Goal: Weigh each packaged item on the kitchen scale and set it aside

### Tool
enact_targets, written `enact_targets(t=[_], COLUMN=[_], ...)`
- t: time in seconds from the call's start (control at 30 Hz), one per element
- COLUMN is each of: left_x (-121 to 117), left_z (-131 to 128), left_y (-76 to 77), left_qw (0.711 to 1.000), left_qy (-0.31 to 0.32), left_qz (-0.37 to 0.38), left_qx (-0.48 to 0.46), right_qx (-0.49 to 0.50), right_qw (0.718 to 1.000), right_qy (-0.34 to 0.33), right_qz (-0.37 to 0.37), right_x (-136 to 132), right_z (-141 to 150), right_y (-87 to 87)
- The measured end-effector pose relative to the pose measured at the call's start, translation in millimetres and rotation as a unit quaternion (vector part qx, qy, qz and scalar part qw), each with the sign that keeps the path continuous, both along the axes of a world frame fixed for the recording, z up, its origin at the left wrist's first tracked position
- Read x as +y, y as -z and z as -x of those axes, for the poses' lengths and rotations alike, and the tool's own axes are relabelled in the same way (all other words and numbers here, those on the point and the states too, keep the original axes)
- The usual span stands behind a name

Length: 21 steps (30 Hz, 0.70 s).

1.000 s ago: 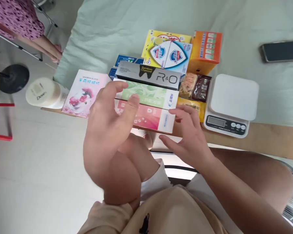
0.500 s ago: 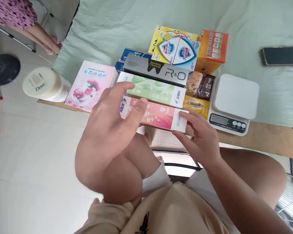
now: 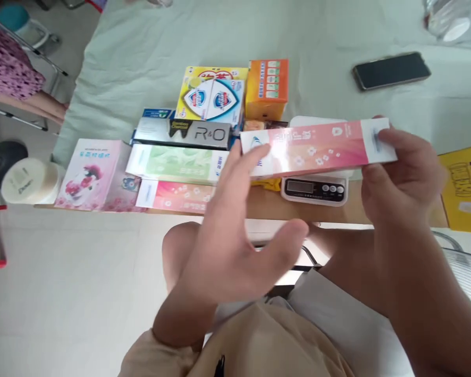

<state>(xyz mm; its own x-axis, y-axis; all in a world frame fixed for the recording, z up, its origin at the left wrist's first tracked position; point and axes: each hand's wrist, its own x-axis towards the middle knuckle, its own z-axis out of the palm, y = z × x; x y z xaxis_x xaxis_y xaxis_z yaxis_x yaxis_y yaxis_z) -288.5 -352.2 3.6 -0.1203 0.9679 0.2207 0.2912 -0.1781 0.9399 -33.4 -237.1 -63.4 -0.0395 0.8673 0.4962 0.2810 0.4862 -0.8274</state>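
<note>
My right hand [image 3: 402, 175] grips the right end of a pink and white toothpaste box [image 3: 317, 148], raised over the kitchen scale [image 3: 314, 189]. My left hand [image 3: 239, 235] is open, thumb spread away, with its fingertips at the box's left end; I cannot tell whether they touch it. A second pink toothpaste box [image 3: 176, 196] lies at the table's front edge, partly behind my left hand. Behind it lie a green toothpaste box [image 3: 172, 161] and a grey R&O toothpaste box [image 3: 153, 131]. Most of the scale's white platform is hidden by the raised box.
Left are a pink glass-cup box [image 3: 88, 175] and a Dove jar [image 3: 31, 180]. Yellow and white soap packs [image 3: 212, 97] and an orange box [image 3: 267, 86] stand behind. A phone [image 3: 391, 70] and a yellow package [image 3: 465, 188] lie right. A seated person's leg [image 3: 35, 104] shows left.
My right hand has lifted a pink toothpaste box and carried it right, over the scale. Another pink box shows beneath where it was. My left hand moved right; the view shifted.
</note>
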Motion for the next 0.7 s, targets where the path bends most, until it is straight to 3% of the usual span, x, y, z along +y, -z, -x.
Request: enact_targets(t=[0.13, 0.23, 0.33, 0.5, 0.7], left_x=[24, 42, 56, 66, 62], left_z=[-38, -45, -44, -40, -46], left_y=[38.0, 62.2, 77.4, 86.3, 78.8], left_qw=[0.997, 0.996, 0.997, 0.998, 1.0], left_qy=[0.083, 0.084, 0.066, 0.046, -0.017], left_qz=[0.005, -0.016, 0.014, 0.021, 0.011], left_qx=[-0.005, -0.012, -0.025, -0.035, -0.007], right_qx=[-0.029, -0.027, -0.021, -0.022, 0.015], right_qw=[0.997, 0.996, 0.993, 0.992, 0.995], right_qy=[0.043, 0.04, 0.047, 0.045, 0.046], right_qz=[0.055, 0.07, 0.102, 0.113, 0.091], right_x=[29, 39, 44, 47, 48], right_z=[-30, -38, -37, -36, -34], right_y=[22.1, 31.8, 35.0, 38.7, 46.9])
